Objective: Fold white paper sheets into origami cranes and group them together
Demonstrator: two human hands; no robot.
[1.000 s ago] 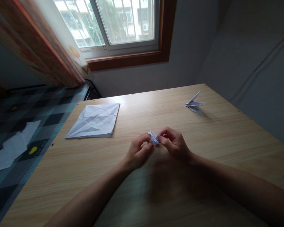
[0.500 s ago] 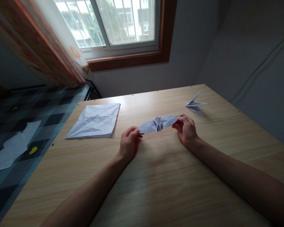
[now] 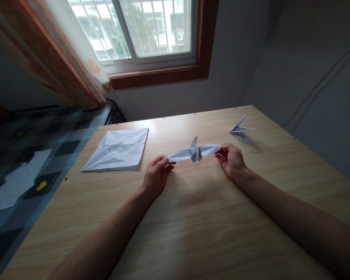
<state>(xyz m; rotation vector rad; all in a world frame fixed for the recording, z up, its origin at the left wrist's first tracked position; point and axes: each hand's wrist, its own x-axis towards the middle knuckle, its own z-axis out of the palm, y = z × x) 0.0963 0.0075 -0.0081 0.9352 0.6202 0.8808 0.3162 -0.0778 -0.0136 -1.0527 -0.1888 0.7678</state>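
A white origami crane (image 3: 196, 153) is stretched between my two hands, held above the wooden table. My left hand (image 3: 157, 173) pinches the tip of its left wing. The right wing's tip is pinched between the thumb and fingers of my right hand (image 3: 232, 158). One thin point of folded paper rises from the crane's middle. Farther back on the right, a second folded paper crane (image 3: 240, 130) rests on the table, its narrow points spread. A stack of creased white paper sheets (image 3: 118, 149) lies flat to the left of my hands.
The light wooden table (image 3: 175, 233) reaches back toward the window wall. On the left, a checked cloth surface (image 3: 14, 136) carries loose white paper (image 3: 20, 181). A patterned curtain (image 3: 61, 58) hangs beside the window (image 3: 160, 27).
My hands have drawn slightly apart, my left one moving a little leftward. The crane has tipped, so its upright point now stands taller and its wings look flatter.
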